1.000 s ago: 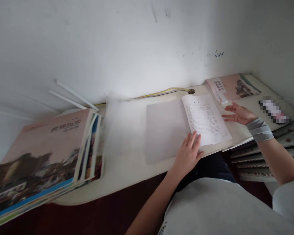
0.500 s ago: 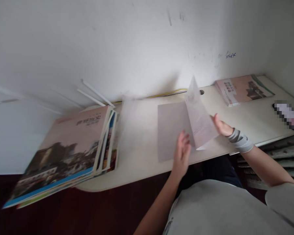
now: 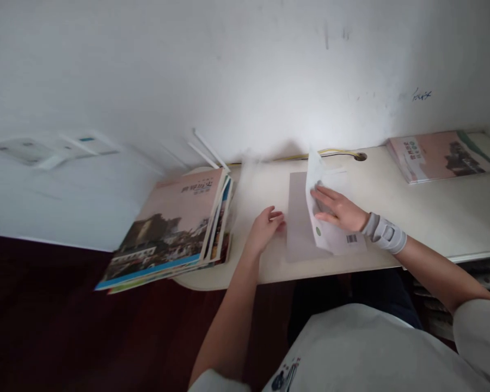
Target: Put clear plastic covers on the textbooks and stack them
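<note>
A thin white booklet [image 3: 330, 237] lies on the cream desk [image 3: 433, 212], half closed, its back cover with a barcode facing up. My right hand [image 3: 338, 208], with a grey wrist brace, presses flat on that cover with fingers stretched out. A blank page [image 3: 299, 218] shows to the left of it. My left hand [image 3: 266, 227] rests on the desk at the page's left edge, fingers loosely curled and holding nothing that I can see.
A stack of large pink-covered books [image 3: 175, 228] overhangs the desk's left end. Another pink book [image 3: 436, 155] lies at the back right. A cable [image 3: 330, 153] runs to a hole by the wall. A white shelf with papers [image 3: 44, 152] is at the left.
My right hand has swung the printed page from right to left and now presses it down. My left hand has slid off the page to its left edge. The view has shifted left.
</note>
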`<state>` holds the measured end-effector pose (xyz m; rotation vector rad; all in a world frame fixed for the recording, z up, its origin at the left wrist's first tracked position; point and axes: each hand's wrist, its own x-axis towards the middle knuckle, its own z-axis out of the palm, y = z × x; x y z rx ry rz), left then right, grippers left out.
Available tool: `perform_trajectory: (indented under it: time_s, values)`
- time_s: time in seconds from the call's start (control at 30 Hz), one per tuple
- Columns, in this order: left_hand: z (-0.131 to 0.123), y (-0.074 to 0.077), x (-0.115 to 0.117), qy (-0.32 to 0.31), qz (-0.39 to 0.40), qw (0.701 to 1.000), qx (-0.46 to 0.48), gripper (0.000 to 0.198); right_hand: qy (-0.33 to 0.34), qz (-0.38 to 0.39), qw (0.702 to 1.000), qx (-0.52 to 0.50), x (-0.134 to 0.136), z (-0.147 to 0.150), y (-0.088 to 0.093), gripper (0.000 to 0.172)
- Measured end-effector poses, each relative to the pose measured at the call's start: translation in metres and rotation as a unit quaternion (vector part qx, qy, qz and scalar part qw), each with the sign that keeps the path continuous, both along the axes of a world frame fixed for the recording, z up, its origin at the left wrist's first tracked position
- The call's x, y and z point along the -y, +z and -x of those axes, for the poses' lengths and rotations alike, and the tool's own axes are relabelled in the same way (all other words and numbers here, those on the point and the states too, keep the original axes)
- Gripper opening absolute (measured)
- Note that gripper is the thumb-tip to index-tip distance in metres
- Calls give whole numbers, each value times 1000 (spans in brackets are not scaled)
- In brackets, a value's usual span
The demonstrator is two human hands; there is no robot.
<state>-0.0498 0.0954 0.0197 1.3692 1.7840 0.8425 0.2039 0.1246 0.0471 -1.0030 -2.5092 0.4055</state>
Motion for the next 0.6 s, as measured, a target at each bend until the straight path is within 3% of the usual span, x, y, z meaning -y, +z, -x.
perform_trajectory:
  time_s: [0.17, 0.33, 0.47, 0.53, 0.6]
  values:
    - [-1, 6, -23, -26, 33, 999, 4, 41, 27, 35, 997, -70, -16, 16, 6, 70]
    - [-8, 12, -34, -27, 38, 997, 55, 13, 39, 16, 996, -78, -16, 14, -7, 61]
    - [-22, 18, -34, -5, 23, 989, 144, 10, -111, 13, 979, -173, -23, -17, -21, 61]
    - [-30, 19, -34, 8, 16, 983, 183, 10, -213, 84, 944, -238, -31, -38, -27, 64]
    - [-37, 18, -35, 24, 13, 977, 211, 13, -268, 192, 893, -306, -37, -57, -31, 63]
